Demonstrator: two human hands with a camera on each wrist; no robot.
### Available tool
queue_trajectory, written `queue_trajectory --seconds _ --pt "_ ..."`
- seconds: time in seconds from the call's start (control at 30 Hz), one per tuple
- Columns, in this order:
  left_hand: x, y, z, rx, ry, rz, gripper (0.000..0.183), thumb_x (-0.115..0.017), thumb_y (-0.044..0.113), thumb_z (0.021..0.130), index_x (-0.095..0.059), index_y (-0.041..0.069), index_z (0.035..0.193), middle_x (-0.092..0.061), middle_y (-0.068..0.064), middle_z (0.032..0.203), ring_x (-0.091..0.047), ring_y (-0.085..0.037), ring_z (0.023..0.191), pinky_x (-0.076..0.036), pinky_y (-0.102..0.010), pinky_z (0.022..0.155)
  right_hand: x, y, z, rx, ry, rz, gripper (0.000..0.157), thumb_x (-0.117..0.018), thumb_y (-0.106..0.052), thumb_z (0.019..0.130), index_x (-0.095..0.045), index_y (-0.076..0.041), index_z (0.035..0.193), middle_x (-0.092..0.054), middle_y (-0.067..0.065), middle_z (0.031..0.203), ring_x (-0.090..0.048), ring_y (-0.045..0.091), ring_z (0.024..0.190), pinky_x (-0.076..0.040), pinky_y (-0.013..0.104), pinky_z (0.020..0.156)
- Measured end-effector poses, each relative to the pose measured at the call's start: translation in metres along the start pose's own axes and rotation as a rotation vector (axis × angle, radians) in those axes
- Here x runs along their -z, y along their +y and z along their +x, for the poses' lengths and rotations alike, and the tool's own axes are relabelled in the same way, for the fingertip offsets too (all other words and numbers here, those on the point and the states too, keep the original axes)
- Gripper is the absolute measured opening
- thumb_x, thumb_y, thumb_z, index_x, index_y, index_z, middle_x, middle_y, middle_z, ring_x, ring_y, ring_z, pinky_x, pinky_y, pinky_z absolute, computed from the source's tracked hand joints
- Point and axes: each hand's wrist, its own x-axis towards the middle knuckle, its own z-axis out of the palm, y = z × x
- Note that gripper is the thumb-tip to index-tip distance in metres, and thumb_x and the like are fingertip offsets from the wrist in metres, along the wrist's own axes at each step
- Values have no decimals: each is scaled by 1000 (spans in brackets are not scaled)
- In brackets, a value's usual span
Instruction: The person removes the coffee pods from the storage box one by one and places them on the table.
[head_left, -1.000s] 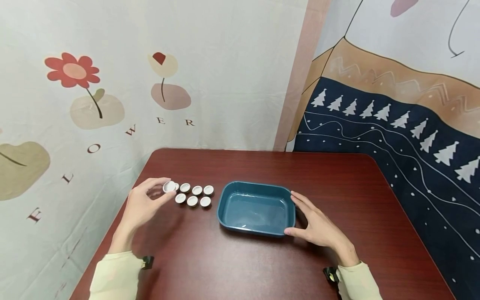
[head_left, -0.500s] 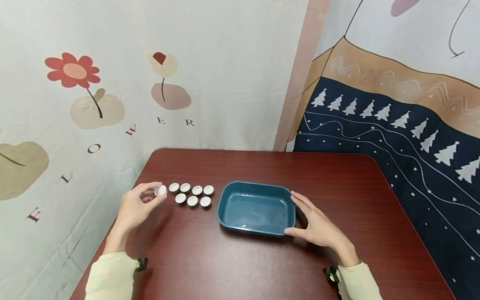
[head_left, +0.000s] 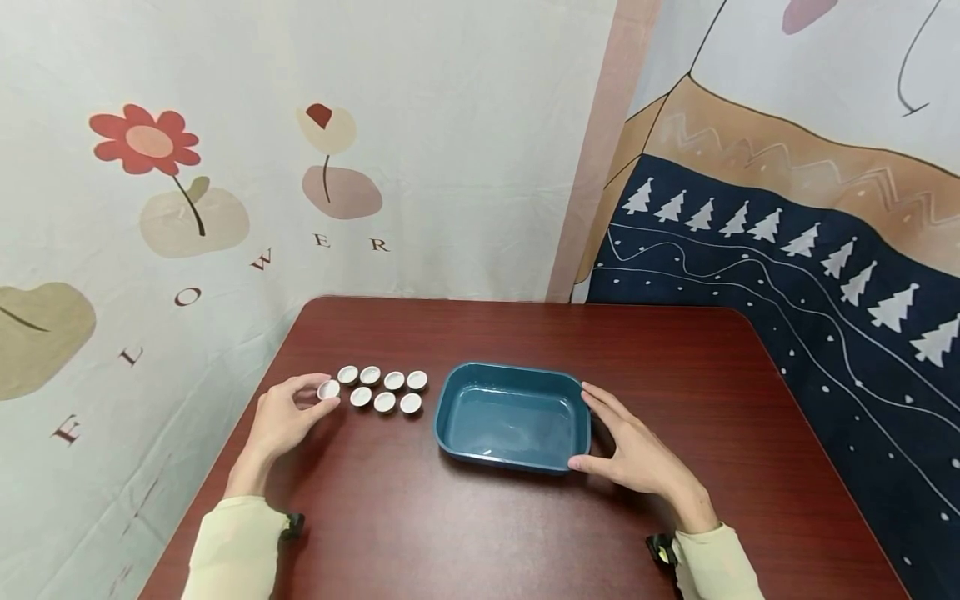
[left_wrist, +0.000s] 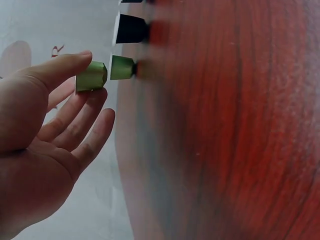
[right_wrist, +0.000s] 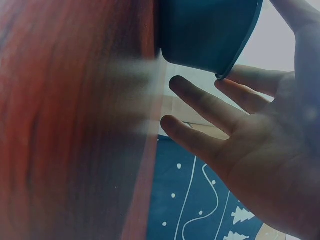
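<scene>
My left hand (head_left: 285,417) pinches a coffee capsule (head_left: 328,390) with a white lid, thumb on one side and fingers on the other. Seen from the left wrist, the pinched capsule (left_wrist: 91,77) has a shiny green body and looks raised off the table. Just to its right, several more capsules (head_left: 385,403) stand lid up in two rows; one nearby is green (left_wrist: 121,68), another black (left_wrist: 131,29). On the right, my right hand (head_left: 637,450) touches the short side of a teal rectangular dish (head_left: 513,417), fingers spread and fairly straight. The dish's inside is bare.
The dark red wooden table (head_left: 480,533) carries all of this. Behind it hangs a pale cloth (head_left: 465,150) with printed flowers, and a navy cloth with white trees (head_left: 750,258) hangs at the right. Black straps sit at both wrists.
My left hand has carried the capsule left out of the back row, then slightly right and towards me, beside the front row. The right hand and the dish stay put.
</scene>
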Motion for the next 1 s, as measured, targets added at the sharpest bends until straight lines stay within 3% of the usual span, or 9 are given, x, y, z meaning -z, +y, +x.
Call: queue_trajectory --seconds 0.43,1.0 --pt "-17 -11 2 47 -55 -21 44 -91 26 98 -79 9 137 -83 -20 130 -83 -39 118 -55 -12 81 -1 1 0 7 0 -2 111 -86 -65 94 -37 -11 177 -31 4 187 -44 39 166 -51 67 124" --pt "-21 -12 5 69 -55 -25 43 -90 27 99 -79 10 137 -83 -18 132 -82 -40 122 -53 -11 82 0 -1 1 3 1 1 111 -87 -65 93 -37 -11 177 -31 4 187 -44 38 166 -50 67 124"
